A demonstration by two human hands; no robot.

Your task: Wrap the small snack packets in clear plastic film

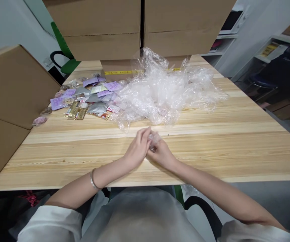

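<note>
We have the clear packet (154, 138) between our two hands, just above or on the near middle of the tabletop (223, 134); we cannot tell whether it touches the wood. Its visible part runs roughly away from us, with crinkled clear film at the far end and something dark inside at the near end. Fingers hide the rest, so we cannot tell its full outline or which end is its top.

Our right hand (161, 153) is curled in and clamped on the packet. Our left hand (138, 148) lies against its left side, fingers close together and pointing forward; we cannot tell whether they pinch it.

A brown box (11, 87) stands along the left side, and two more, the left back box (102, 30) and the right back box (177, 27), rise side by side at the far end with a narrow dark gap between them. We cannot see into any of them.

Beyond our hands, a loose heap of clear bags (157, 94) spreads across the middle and right, its near edge close to our fingers, partly covering a strip of yellow tape (122, 72). To its left, and touching it, lies a jumbled pile of sachets (97, 98), purple, silver and gold. A pink sachet (39, 121) lies beside the brown box.
</note>
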